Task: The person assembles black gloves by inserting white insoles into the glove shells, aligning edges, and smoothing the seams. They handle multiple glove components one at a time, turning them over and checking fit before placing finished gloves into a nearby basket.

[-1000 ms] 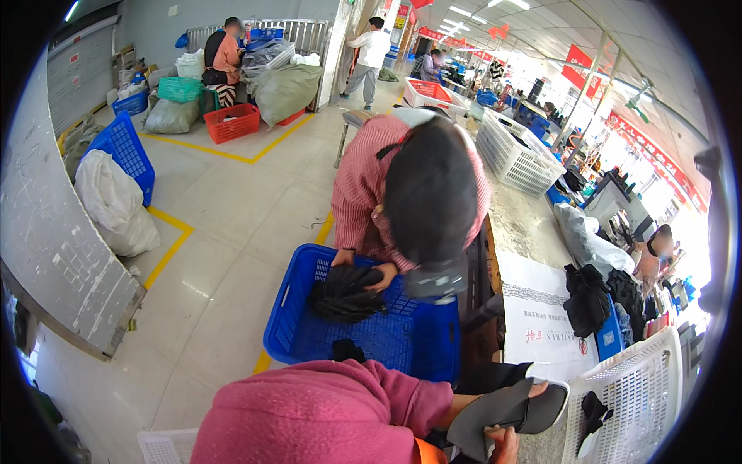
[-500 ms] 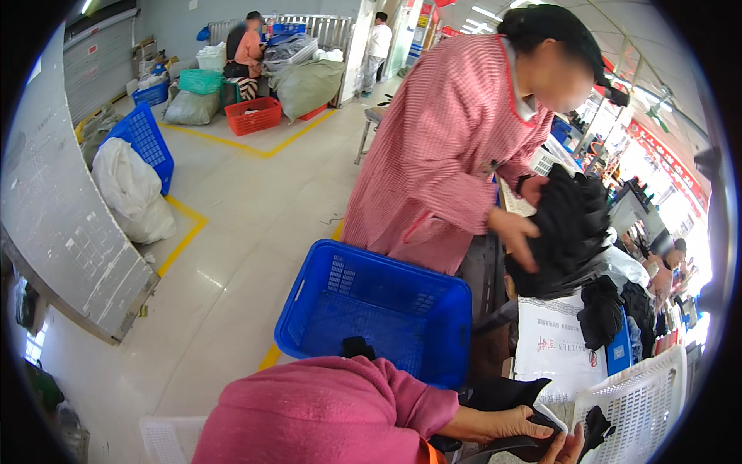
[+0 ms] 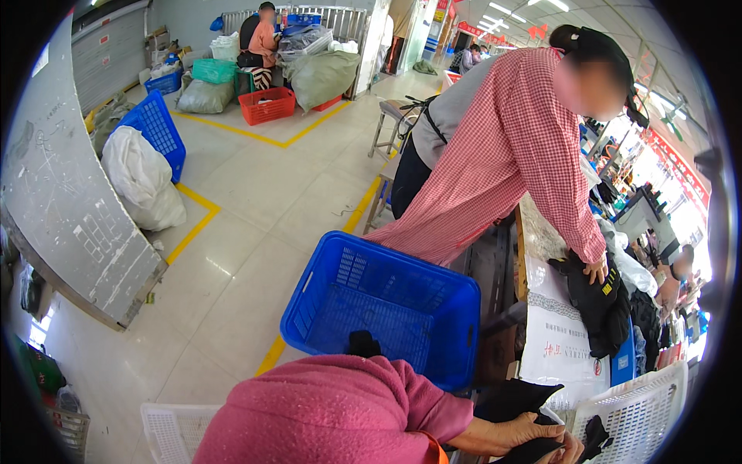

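Note:
My left hand, coming out of a pink fleece sleeve, is closed on a black cloth piece with a white edge or lining along one side. The fingers of my right hand pinch the same piece at its right end, low in the picture. The lower picture edge cuts off part of both hands. Just right of them, a small black scrap-like piece lies at the white plastic basket.
A blue plastic crate stands beyond my left arm, with a small black item inside. Across the table, a co-worker in a checked pink smock leans over, one hand on black glove-like pieces. Printed white sheeting covers the near table.
The co-worker has lowered the black bundle from the air onto the table and leans further right. My hands still grip the black cloth piece, slightly shifted. The whole view has moved a little.

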A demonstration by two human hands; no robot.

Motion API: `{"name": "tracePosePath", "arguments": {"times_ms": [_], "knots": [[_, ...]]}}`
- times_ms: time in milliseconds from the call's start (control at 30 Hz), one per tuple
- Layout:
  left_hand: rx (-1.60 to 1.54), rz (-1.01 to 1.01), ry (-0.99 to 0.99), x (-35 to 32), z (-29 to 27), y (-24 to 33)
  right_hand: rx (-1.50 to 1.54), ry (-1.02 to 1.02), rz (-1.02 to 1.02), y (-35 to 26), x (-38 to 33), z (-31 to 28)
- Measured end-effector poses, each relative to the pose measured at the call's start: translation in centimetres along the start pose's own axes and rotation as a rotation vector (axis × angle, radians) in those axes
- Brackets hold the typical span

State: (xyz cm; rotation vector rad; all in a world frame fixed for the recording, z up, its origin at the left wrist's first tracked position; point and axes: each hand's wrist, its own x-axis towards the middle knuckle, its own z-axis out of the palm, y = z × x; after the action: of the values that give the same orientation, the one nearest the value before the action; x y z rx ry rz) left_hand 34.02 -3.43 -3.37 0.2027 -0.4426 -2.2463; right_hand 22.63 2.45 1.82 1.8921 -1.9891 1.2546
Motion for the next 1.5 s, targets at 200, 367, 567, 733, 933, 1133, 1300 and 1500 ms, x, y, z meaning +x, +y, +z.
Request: {"name": "tracePosePath", "arguments": {"times_ms": [200,367,567,733,933,1133,1300,1500], "knots": [[-0.024,-0.045,-0.109,-0.2,0.2,0.4,-0.027,-0.001,-0.043,1.3,-0.1,0.1],[-0.226,-0.185,-0.213,0.1,0.4,0.8,-0.084,-0.003,-0.121,2.6,-0.8,0.8],[0.2,-0.012,-0.035,1.0,0.6,1.8,-0.139,0.108,-0.387,-0.2,-1.9,2.3],[0.009,-0.422,-0.061,0.1,0.8,3.1,0.108,0.145,-0.347,-1.4,-2.3,0.4],[0.038,-0.356,-0.186,-0.4,3.1,4.0,0.623,0.604,0.226,0.1,-5.4,-3.5],[-0.075,-0.408,-0.335,1.2,2.6,2.5,0.795,0.394,0.437,0.0,-8.4,-2.5],[-0.128,-0.353,-0.423,0.6,2.0,0.4,0.956,0.293,0.49,0.1,-8.8,-2.9],[-0.137,-0.393,-0.46,-0.1,2.1,-0.4,1.495,0.271,0.45,-0.4,-8.3,-3.2]]}}
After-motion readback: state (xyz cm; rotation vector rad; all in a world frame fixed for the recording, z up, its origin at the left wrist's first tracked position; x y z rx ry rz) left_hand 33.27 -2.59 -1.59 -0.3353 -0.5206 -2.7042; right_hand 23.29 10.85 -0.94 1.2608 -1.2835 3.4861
